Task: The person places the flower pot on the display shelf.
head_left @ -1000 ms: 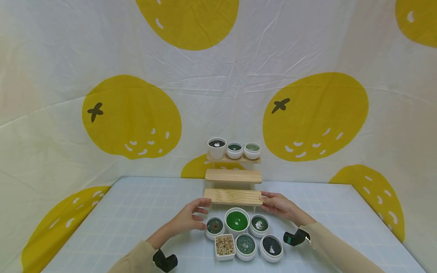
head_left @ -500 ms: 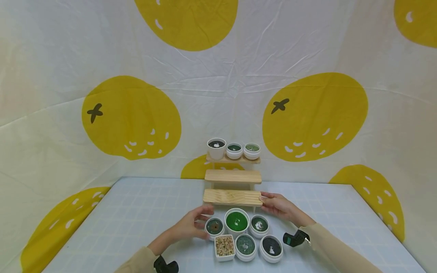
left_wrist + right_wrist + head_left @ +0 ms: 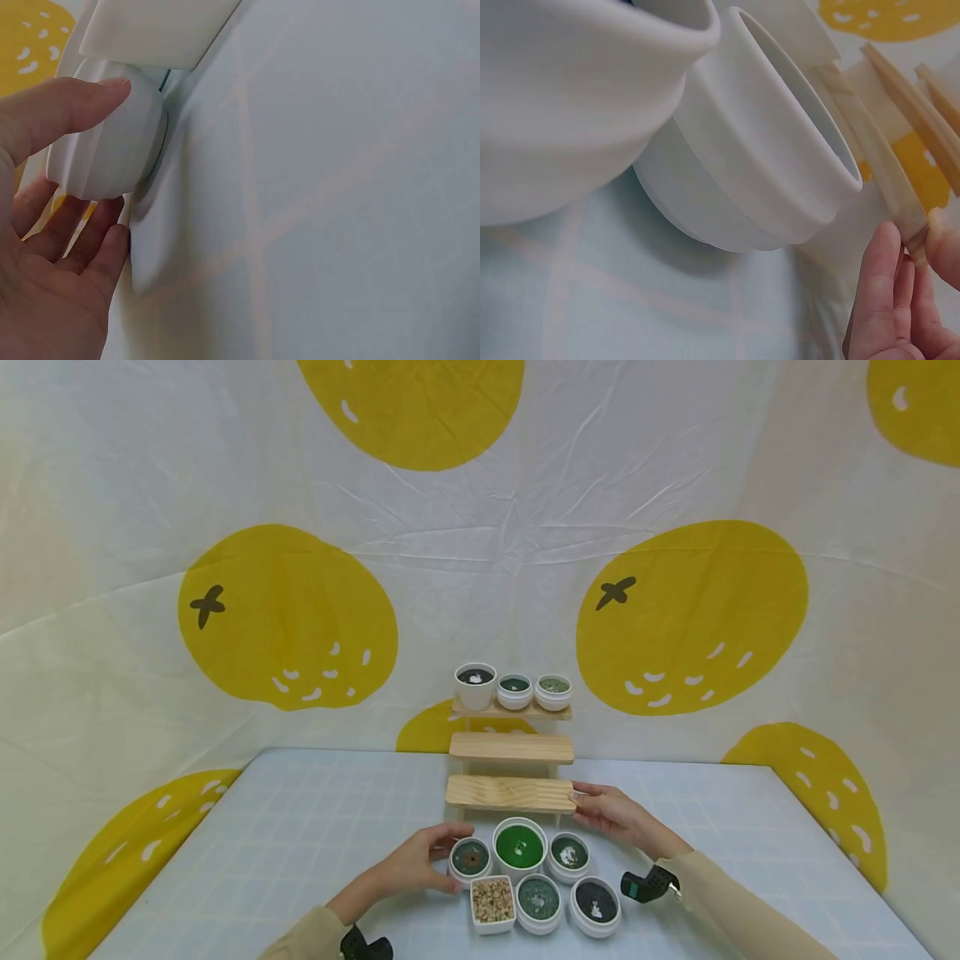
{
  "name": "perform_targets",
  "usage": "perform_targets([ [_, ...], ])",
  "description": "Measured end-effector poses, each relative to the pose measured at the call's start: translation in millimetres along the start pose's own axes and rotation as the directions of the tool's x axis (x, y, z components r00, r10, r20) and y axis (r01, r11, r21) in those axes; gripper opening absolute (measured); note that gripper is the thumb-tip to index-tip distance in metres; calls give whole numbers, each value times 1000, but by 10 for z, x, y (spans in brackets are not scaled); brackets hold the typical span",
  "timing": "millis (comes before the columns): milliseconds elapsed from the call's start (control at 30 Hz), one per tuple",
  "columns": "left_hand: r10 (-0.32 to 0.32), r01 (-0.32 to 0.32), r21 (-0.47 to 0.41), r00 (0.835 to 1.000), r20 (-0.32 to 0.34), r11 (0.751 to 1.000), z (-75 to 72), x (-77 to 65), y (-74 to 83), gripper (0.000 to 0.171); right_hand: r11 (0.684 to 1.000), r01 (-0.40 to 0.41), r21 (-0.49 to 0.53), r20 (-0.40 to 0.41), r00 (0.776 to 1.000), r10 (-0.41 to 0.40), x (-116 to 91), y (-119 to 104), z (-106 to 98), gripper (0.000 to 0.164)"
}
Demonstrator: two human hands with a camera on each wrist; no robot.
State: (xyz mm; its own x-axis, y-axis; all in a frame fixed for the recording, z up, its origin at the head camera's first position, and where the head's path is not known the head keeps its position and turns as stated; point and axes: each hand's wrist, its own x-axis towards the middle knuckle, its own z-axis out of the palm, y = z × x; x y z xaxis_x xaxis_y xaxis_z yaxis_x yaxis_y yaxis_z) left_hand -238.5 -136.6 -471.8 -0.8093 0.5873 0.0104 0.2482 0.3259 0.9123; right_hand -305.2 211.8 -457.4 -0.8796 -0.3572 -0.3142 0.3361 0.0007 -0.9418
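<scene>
Two hands at work, nine white containers counted: eight round, one square. Clock face laid over the six on the blue-white tablecloth (image 3: 315, 827), twelve at the far side.

- Ten o'clock: brown-centred pot (image 3: 470, 857), upright on the cloth. Left hand (image 3: 415, 860) comes in from nine, moderately spread, thumb on one side of this pot, fingers curled about the other.
- Near twelve: bright green cup (image 3: 519, 847), largest of the six.
- One: dark green pot (image 3: 569, 852).
- Four: black-filled pot (image 3: 596, 902).
- Six: grey-green pot (image 3: 538, 898).
- Eight: square dish (image 3: 492, 902) of pale brown bits, just beside the brown-centred pot.

Beyond twelve, a wooden stand, three boards in steps. Right hand (image 3: 618, 817), out toward two, nearly closed, thumb and fingers pinching the right end of the lowest board (image 3: 510, 793). Middle board (image 3: 512, 747) behind it. Top board (image 3: 551, 713) bears three round vessels, left to right: tall black-filled cup (image 3: 476, 687), small dark green pot (image 3: 514, 692), pale green pot (image 3: 553, 692).

Two tan sleeves, two black wrist units, one per arm. White backdrop (image 3: 487, 568) behind; seven yellow fruit shapes show, some cut off.
</scene>
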Motion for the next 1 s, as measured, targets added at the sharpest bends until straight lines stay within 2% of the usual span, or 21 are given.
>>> perform_targets([
  [333,10,-10,-37,1000,-8,999,46,12,15,72,1000,-2,-8,-22,1000,2,-10,4,13,64],
  [767,-56,53,-61,997,-55,997,107,13,1,70,1000,-7,-8,-19,1000,7,-20,-11,13,63],
  [1000,-24,18,-75,996,-82,997,139,-12,-17,70,1000,-1,-5,-18,1000,1,-8,-4,14,64],
])
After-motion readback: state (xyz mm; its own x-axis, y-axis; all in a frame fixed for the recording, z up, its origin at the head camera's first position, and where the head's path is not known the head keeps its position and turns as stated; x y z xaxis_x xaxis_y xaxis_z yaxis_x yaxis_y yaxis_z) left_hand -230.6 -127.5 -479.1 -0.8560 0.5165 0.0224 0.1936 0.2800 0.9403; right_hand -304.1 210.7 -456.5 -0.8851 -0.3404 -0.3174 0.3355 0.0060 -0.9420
